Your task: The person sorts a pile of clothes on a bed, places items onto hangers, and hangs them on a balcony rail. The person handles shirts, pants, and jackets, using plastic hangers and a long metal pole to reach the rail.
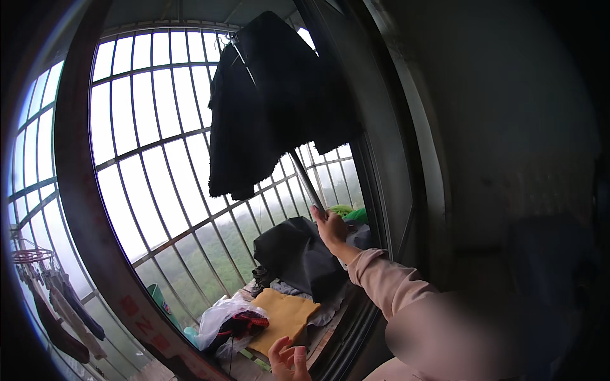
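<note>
In my right hand (330,230), closed and raised, is a slim grey pole (307,181) that slants up to the left. Its upper part goes out of sight at a large black garment (273,114) with a ragged lower edge. The garment hangs high in the window opening, by a hanger (236,47) at its upper left. Whether the pole touches the hanger is hidden by the dark cloth. Low in the middle, my left hand (289,360) is held up with its fingers loosely bent and apart, holding nothing. It is nearest to a folded yellow cloth (286,314).
Metal window bars (159,146) close off the far side. On the ledge lie a black sheet (295,254), a white plastic bag (222,317) and green items (356,214). Dark frames (95,222) border the opening. Socks (54,305) hang from a pink rack (32,255) at left.
</note>
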{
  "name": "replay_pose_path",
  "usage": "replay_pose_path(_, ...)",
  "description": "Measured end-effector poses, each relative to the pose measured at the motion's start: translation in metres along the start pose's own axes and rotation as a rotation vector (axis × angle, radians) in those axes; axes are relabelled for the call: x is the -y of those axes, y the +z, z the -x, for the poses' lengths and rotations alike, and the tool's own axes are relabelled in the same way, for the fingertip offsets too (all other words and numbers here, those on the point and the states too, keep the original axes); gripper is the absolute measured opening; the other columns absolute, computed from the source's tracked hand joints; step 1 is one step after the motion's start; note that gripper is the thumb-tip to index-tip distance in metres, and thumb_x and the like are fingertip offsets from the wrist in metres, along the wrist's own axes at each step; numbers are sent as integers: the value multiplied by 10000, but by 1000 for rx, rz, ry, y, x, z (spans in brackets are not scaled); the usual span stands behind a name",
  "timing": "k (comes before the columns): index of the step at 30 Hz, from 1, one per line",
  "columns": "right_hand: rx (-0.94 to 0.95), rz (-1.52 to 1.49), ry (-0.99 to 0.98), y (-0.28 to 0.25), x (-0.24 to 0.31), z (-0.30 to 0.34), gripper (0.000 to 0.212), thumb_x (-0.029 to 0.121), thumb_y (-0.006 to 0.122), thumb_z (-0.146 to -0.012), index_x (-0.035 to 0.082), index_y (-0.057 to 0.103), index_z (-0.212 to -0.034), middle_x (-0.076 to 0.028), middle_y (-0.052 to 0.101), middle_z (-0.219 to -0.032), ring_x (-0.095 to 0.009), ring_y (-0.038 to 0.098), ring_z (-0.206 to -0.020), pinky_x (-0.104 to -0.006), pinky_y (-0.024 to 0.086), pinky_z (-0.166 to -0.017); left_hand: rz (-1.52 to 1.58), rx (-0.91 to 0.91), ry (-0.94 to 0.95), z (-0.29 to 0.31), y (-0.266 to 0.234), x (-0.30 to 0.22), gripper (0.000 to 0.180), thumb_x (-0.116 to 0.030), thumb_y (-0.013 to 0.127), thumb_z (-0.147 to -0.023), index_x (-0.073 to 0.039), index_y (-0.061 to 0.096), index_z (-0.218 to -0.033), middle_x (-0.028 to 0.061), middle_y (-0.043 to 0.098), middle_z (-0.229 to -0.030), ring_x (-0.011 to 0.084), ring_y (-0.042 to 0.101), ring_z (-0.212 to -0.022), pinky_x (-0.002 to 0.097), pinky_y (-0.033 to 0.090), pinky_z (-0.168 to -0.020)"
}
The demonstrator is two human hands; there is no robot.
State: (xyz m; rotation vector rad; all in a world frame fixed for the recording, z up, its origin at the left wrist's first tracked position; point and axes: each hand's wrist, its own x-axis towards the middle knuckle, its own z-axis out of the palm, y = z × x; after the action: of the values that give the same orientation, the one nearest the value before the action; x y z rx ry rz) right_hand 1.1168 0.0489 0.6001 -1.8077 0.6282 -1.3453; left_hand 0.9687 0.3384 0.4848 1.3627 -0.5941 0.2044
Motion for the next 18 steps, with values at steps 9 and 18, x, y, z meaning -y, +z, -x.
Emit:
replay_pose_path(9, 114, -143, 146, 93, -7, -139, 750, 709, 331, -736, 31, 638, -833, -178, 627, -801, -334, 606, -786, -421, 453, -709, -30, -229, 55, -20, -17, 13, 287, -82, 542, -833, -10, 452, -1096, 61, 508, -979, 122, 532, -799, 230, 447, -688)
replay_pose_path(18, 191, -579, 74, 107, -32, -230, 633, 640, 437, -769, 86, 356, -472, -11, 343, -388, -133, 353, -295, -280, 336, -331, -61, -343, -164, -51, 6, 49, 188, -93, 538, -840, -10, 512, -1006, 54, 557, -819, 108, 530, -706, 217, 424, -656)
